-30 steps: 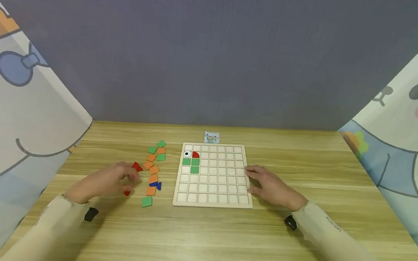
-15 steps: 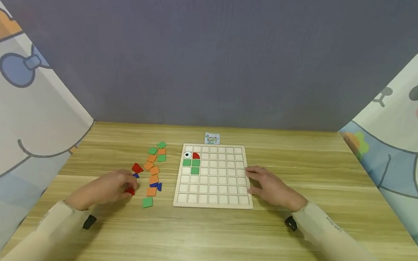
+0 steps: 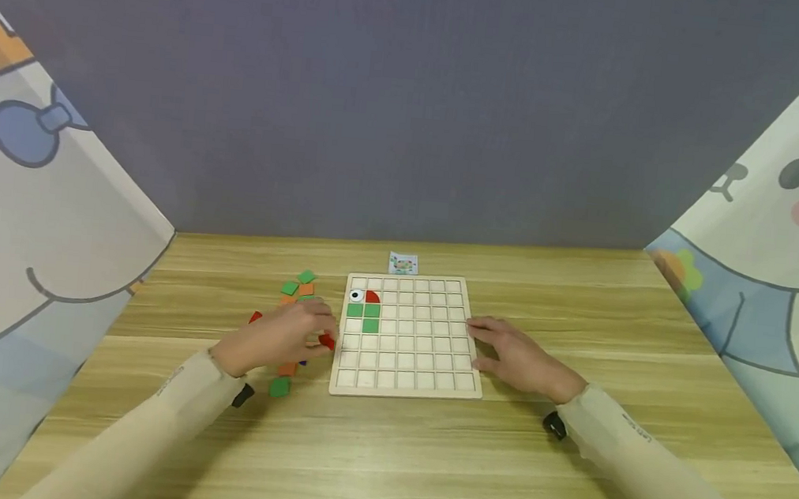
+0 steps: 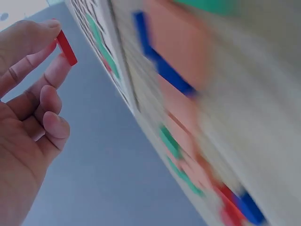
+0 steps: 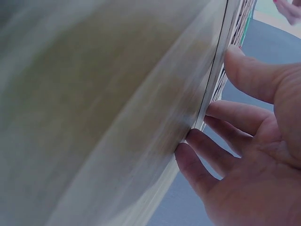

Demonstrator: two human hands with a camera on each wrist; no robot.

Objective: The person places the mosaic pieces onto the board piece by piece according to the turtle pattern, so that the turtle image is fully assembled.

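Observation:
My left hand (image 3: 281,337) pinches a red piece (image 3: 326,341) just off the left edge of the grid board (image 3: 405,395). In the left wrist view the red piece (image 4: 67,48) sits between thumb and fingertips of the left hand (image 4: 29,101), raised above the table. My right hand (image 3: 518,357) touches the board's right edge with thumb and fingers; the right wrist view shows the right hand (image 5: 254,141) with its fingertips along that edge. At the board's upper left lie a white eye piece (image 3: 356,296), a red quarter-round piece (image 3: 372,297) and several green squares (image 3: 371,325).
Loose orange, green, red and blue pieces lie left of the board, partly hidden by my left hand, among them a green square (image 3: 280,386) nearest me. A small picture card (image 3: 403,263) lies behind the board. A grey wall (image 3: 410,124) rises behind the table.
My left hand has picked up a red piece from the left of the loose pieces and moved right with it toward the board. My right hand stays at the board's edge.

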